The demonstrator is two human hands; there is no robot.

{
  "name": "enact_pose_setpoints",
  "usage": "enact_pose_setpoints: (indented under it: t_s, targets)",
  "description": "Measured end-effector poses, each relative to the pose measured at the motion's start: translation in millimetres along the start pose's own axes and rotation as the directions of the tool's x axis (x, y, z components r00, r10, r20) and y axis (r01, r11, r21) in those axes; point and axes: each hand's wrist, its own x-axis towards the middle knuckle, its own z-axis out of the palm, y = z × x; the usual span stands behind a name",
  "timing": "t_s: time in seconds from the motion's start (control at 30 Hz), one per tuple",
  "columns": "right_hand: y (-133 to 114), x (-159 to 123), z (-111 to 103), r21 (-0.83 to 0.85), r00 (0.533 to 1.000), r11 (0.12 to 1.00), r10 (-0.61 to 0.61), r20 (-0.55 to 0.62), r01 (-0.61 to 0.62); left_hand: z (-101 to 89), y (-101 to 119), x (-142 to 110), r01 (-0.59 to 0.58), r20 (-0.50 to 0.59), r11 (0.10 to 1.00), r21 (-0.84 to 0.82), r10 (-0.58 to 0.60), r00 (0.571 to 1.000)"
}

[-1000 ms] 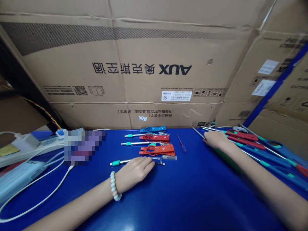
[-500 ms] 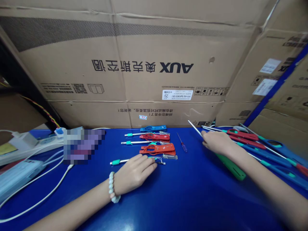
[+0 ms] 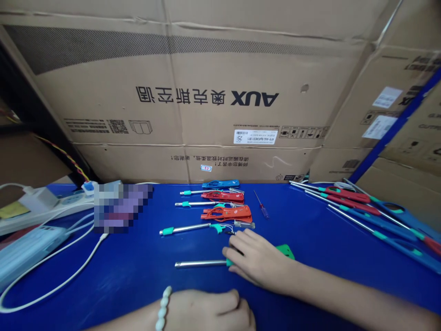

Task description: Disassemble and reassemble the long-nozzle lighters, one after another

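My right hand [image 3: 258, 265] lies on the blue table [image 3: 138, 285], fingers closed over the joint of a green-handled tool [image 3: 285, 251]; its metal rod [image 3: 200, 264] points left. My left hand [image 3: 206, 313], with a bead bracelet, rests curled at the near edge, and I see nothing in it. Just beyond the right hand lies a rod tool with a teal collar [image 3: 189, 228]. Behind that sit three more in a row: an orange-red one [image 3: 227, 214], a red one [image 3: 223, 196] and a blue one [image 3: 220, 184].
A small screwdriver [image 3: 262, 208] lies right of the row. Several long red, blue and teal tools [image 3: 361, 207] are piled at the right. A power strip [image 3: 41, 207], a white cable [image 3: 69, 271] and a blurred patch [image 3: 120, 207] occupy the left. Cardboard boxes [image 3: 220, 96] wall the back.
My right hand brought the green-handled tool from the right pile down to the table's middle, below the row. My left hand drew back from the teal-collared tool to the near edge and curled.
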Motion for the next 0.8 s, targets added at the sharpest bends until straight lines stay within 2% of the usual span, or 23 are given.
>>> enact_pose_setpoints:
  t_s: [0.1,0.2,0.3,0.4,0.5,0.57,0.63,0.73,0.8]
  targets:
    - [15,-1,-10,0.041,0.996,0.996,0.079,-0.049,-0.077,-1.0,-5,3,0.131,0.045,0.991,-0.003,-0.131,0.99]
    - [38,-1,-24,0.058,0.973,0.976,0.216,-0.082,-0.212,4.1,-9,4,0.32,0.029,0.947,0.039,-0.321,0.947]
    - [59,-1,-40,0.111,0.941,0.935,0.338,0.004,-0.336,10.9,-14,2,0.483,0.086,0.874,0.062,-0.487,0.869]
    - [67,-3,-52,0.146,0.928,0.917,0.362,0.09,-0.372,12.6,-18,-2,0.533,0.172,0.845,0.05,-0.533,0.828]
    - [56,-10,-54,0.239,0.952,0.928,0.25,0.176,-0.287,8.2,-19,-11,0.549,0.22,0.835,0.034,-0.542,0.811]
    - [41,-15,-49,0.289,0.959,0.929,0.169,0.228,-0.233,4.1,-19,-18,0.58,0.245,0.815,0.02,-0.566,0.787]
    - [23,-20,-39,0.268,0.952,0.942,0.126,0.278,-0.203,0.5,-17,-24,0.606,0.284,0.795,0.008,-0.583,0.761]
    - [1,-23,-21,0.154,0.95,0.968,0.152,0.274,-0.199,-1.7,-14,-30,0.638,0.344,0.77,0.01,-0.601,0.721]
    - [-6,-22,-13,0.148,0.957,0.972,0.144,0.251,-0.185,-0.5,-12,-32,0.654,0.359,0.756,0.02,-0.616,0.701]
